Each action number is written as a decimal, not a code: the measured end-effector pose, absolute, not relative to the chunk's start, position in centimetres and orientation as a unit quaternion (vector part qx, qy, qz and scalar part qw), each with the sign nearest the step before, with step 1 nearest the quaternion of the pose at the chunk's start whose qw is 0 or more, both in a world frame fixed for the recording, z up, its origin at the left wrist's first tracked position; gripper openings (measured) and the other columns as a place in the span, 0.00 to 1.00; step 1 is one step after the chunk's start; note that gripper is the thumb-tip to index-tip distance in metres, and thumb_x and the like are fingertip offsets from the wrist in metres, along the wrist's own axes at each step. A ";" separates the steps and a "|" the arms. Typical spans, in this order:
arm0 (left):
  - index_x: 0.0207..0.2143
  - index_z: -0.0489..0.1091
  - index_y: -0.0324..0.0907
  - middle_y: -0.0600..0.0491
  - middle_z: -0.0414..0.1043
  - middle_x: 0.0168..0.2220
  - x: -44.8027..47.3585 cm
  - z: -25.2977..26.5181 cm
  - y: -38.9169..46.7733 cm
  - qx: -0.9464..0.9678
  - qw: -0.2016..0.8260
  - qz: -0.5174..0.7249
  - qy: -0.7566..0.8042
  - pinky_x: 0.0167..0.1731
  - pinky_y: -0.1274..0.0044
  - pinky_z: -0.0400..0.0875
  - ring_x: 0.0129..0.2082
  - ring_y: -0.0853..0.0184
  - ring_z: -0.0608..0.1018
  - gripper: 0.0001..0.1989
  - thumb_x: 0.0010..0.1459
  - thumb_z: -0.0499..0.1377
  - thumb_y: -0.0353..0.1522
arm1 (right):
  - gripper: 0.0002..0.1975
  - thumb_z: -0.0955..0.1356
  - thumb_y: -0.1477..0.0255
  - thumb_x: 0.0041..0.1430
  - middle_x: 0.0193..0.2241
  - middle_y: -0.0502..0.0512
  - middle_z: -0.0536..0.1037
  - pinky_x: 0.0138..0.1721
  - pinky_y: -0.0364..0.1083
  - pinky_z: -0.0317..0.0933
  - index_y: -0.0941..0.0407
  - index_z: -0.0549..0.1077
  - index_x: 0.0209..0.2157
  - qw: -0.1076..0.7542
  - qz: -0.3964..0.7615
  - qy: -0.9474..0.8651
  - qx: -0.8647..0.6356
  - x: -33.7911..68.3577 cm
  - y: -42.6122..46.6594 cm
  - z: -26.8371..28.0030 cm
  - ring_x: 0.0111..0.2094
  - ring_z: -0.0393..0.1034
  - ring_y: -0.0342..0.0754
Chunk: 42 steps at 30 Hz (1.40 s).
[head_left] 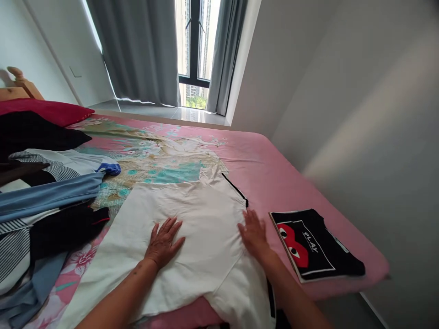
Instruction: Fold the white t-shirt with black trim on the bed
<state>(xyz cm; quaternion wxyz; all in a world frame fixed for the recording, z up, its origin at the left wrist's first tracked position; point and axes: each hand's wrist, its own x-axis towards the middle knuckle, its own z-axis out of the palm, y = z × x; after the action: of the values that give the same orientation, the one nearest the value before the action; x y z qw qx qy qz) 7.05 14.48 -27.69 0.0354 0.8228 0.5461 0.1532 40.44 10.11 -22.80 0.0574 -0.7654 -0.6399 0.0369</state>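
A white T-shirt (202,219) lies spread on the bed, turned sideways with its black-trimmed edge to the right. My left hand (164,242) rests flat on the middle of the shirt, fingers spread. On the shirt's right edge, just below the black trim, my right hand (253,234) lies with its fingers stretched out. A few shallow creases run through the cloth between my hands. Right of my right hand sits a folded black T-shirt (315,246) with a red heart print and the word PLAY.
A heap of loose clothes (51,192), black, blue and striped, covers the bed's left side. Behind it lies a red pillow (44,111). The bed (247,155) has a pink patterned sheet and borders a grey wall (343,114). Grey curtains (140,50) flank a window at the back.
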 end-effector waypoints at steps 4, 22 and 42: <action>0.61 0.55 0.46 0.48 0.49 0.64 7.7 -25.5 14.3 0.815 0.079 0.078 0.569 0.60 0.56 0.35 0.64 0.58 0.50 0.29 0.60 0.47 0.45 | 0.30 0.51 0.56 0.63 0.65 0.52 0.43 0.62 0.60 0.24 0.53 0.48 0.63 0.079 0.092 -0.707 -0.697 36.9 6.1 -24.2 0.65 0.31 0.48; 0.55 0.63 0.39 0.45 0.56 0.61 -12.8 -24.7 -4.7 0.669 0.016 0.107 0.735 0.56 0.59 0.56 0.60 0.54 0.60 0.27 0.59 0.46 0.45 | 0.24 0.68 0.53 0.42 0.37 0.58 0.77 0.44 0.55 0.66 0.54 0.68 0.38 0.504 0.409 -0.333 -0.684 41.2 -14.7 -30.0 0.42 0.71 0.57; 0.42 0.68 0.42 0.47 0.70 0.42 21.2 -26.0 -10.5 0.872 0.147 0.266 0.385 0.42 0.68 0.66 0.43 0.60 0.72 0.13 0.51 0.59 0.30 | 0.11 0.62 0.64 0.60 0.35 0.53 0.73 0.39 0.45 0.62 0.54 0.71 0.38 0.505 0.277 -0.499 -0.647 38.8 -17.3 -23.9 0.36 0.67 0.47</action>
<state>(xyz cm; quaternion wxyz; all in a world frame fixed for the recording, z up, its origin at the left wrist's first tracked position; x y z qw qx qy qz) 21.23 -10.49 -25.99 0.1468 0.8715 0.3847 0.2662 38.76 -17.33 -23.89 0.5055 -0.6471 -0.4988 0.2774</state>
